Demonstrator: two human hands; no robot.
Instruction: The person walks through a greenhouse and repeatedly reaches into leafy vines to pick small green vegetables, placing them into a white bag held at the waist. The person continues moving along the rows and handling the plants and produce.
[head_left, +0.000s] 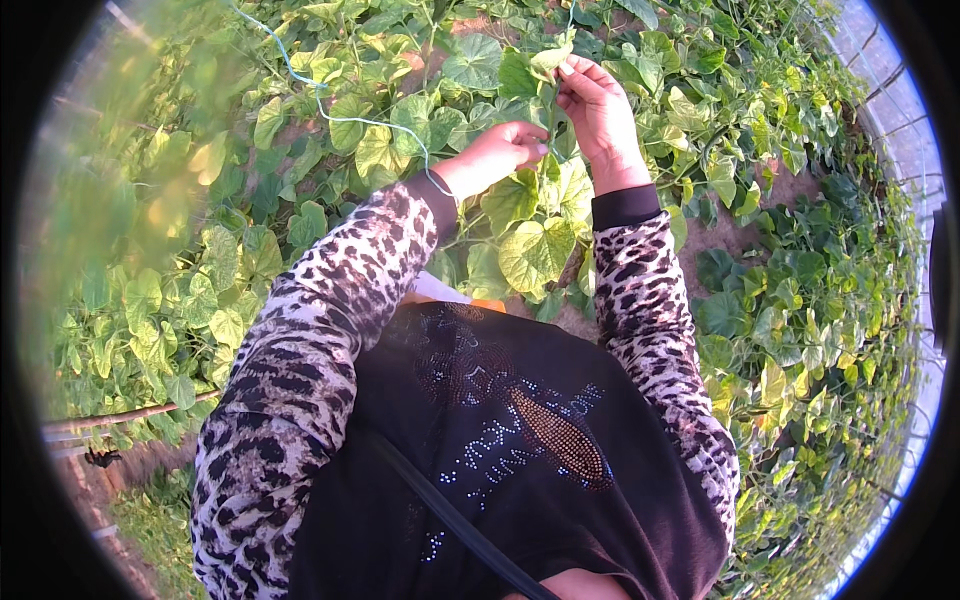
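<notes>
I am reaching both hands up toward the upper middle of the frame, into a mass of broad-leaved green vines. My left hand [497,152] is curling its fingers in, with the fingertips pinched against a thin green stem [551,125] that is running upright between my two hands. My right hand [598,112] is sitting just to the right of it and a little higher, its fingers bent and closing on the same stem near a small folded leaf [552,58] at the top; I cannot tell how tightly either hand is gripping. A pale blue-green string [330,112] is trailing from the upper left of the frame in a loose wavy line down to my left wrist, where it is touching the cuff. Both my arms are wearing leopard-print sleeves [300,340], coming up from the lower part of the frame over a dark top with sparkly beading. Large yellow-green leaves [535,250] are hanging just below my hands, between my forearms. More vines are filling the right side of the frame, with patches of bare brown soil [715,235] showing among them. A thin pole [130,415] is lying across the lower left.
</notes>
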